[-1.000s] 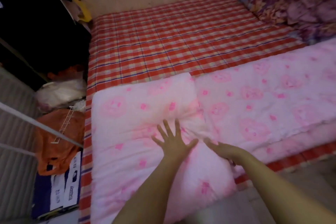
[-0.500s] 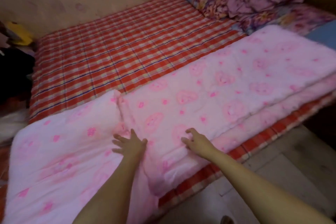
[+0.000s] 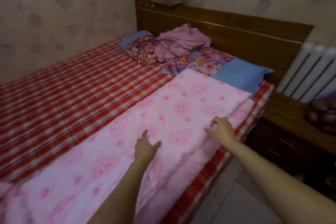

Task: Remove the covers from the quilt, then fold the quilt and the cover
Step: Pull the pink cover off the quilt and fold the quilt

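Observation:
The pink quilt (image 3: 127,151) with darker pink flowers lies folded into a long strip along the near edge of the bed. My left hand (image 3: 145,149) hovers over its middle, fingers spread and loose, holding nothing. My right hand (image 3: 221,129) is over the strip near its near edge, fingers loosely curled, empty. A crumpled purple cover (image 3: 181,43) sits in a heap on the pillows at the head of the bed.
A red checked sheet (image 3: 72,92) covers the mattress. Floral and blue pillows (image 3: 240,72) lie against the wooden headboard (image 3: 236,32). A dark nightstand (image 3: 291,132) and a white radiator (image 3: 312,72) stand at the right. Tiled floor runs along the near side.
My view has swung right toward the head of the bed. Both hands have lifted off the fold at the quilt's left part and moved right along the strip.

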Motion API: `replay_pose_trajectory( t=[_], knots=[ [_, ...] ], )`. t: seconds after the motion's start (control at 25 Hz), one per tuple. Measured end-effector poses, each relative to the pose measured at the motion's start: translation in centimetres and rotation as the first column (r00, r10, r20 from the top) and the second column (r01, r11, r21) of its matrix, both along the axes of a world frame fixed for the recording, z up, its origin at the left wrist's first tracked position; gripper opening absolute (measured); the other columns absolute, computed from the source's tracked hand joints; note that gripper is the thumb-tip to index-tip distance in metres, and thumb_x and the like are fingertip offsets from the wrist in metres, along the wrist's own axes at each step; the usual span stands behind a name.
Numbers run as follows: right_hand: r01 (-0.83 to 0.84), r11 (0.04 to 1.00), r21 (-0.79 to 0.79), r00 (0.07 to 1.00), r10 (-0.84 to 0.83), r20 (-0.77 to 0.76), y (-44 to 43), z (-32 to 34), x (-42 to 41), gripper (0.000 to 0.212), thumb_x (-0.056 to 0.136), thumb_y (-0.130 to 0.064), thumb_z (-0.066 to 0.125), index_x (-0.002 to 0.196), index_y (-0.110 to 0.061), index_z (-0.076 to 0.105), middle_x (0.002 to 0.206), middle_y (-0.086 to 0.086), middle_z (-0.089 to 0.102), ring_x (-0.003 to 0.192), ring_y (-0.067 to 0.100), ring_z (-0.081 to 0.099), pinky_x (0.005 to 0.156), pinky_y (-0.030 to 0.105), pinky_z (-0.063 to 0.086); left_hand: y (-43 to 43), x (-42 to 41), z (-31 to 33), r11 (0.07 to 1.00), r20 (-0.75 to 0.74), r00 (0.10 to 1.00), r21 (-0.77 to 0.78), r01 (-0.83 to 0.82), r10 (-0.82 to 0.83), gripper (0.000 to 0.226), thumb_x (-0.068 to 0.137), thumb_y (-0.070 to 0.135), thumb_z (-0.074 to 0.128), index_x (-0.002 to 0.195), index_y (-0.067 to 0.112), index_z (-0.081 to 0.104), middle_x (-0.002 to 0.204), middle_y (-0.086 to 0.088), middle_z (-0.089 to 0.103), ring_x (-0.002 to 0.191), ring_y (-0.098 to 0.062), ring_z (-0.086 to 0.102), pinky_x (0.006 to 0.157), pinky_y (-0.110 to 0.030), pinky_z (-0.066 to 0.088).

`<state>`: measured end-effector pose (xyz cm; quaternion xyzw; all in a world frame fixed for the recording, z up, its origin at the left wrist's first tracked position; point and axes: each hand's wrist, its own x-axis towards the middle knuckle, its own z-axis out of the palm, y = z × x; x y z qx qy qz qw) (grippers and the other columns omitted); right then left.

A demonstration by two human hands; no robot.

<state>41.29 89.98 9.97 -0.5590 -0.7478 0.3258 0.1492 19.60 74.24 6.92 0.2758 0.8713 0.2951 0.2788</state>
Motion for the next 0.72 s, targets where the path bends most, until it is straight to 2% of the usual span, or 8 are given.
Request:
replay_pose_trajectory(
  t=[0.08,0.24,0.44,0.6,0.72],
  knots=[
    [0.080,0.997,0.021,0.996,-0.080,0.030,4.8,-0.1,1.2,0.034,0.074,-0.031,0.077,0.095,-0.011,0.058,0.110,0.015,0.050,0.105,0.033,0.050,0.087,0.027,0.036,4.8,0.2,-0.7,0.999,-0.013,0.999,-0.010,0.038,-0.038,0.087,0.080,0.050,0.067,0.149,0.029,0.019,0.142,-0.014,0.039,0.129,-0.033,0.040,0.104,-0.048,0.038],
    [0.105,0.993,-0.060,0.982,-0.094,0.164,15.9,-1.9,2.0,0.058,0.073,-0.042,0.076,0.116,-0.012,0.051,0.125,0.016,0.045,0.116,0.034,0.046,0.095,0.031,0.037,17.1,0.0,-3.2,0.992,0.009,0.999,-0.112,0.052,-0.051,0.095,0.079,0.057,0.064,0.150,0.037,0.004,0.157,-0.012,0.009,0.143,-0.036,0.011,0.109,-0.060,0.020],
    [0.049,0.993,-0.104,0.952,-0.015,0.305,28.5,-4.1,0.1,0.081,0.066,-0.048,0.080,0.129,-0.012,0.043,0.133,0.015,0.043,0.125,0.029,0.039,0.101,0.033,0.034,28.5,-1.0,-7.8,0.948,0.112,0.992,-0.304,0.097,-0.065,0.121,0.068,0.062,0.071,0.147,0.036,-0.017,0.154,-0.014,-0.025,0.140,-0.045,-0.018,0.104,-0.071,0.004],
    [0.011,0.988,-0.153,0.936,0.044,0.349,38.0,-7.5,-2.6,0.087,0.062,-0.044,0.083,0.129,-0.009,0.040,0.135,0.012,0.040,0.124,0.029,0.041,0.102,0.034,0.035,33.5,-1.9,-13.3,0.845,0.127,0.984,-0.506,0.173,-0.125,0.149,0.051,0.062,0.082,0.143,0.025,-0.030,0.143,-0.030,-0.037,0.133,-0.051,-0.029,0.100,-0.076,-0.001],
    [-0.013,0.931,-0.365,0.925,0.150,0.349,41.9,-11.0,-2.8,0.101,0.056,-0.051,0.085,0.135,-0.013,0.034,0.131,0.004,0.046,0.120,0.024,0.048,0.100,0.034,0.040,35.1,-2.1,-15.6,0.790,0.126,0.983,-0.584,0.185,-0.137,0.156,0.047,0.061,0.084,0.140,0.020,-0.035,0.138,-0.038,-0.037,0.131,-0.054,-0.030,0.097,-0.076,-0.002]
  ],
)
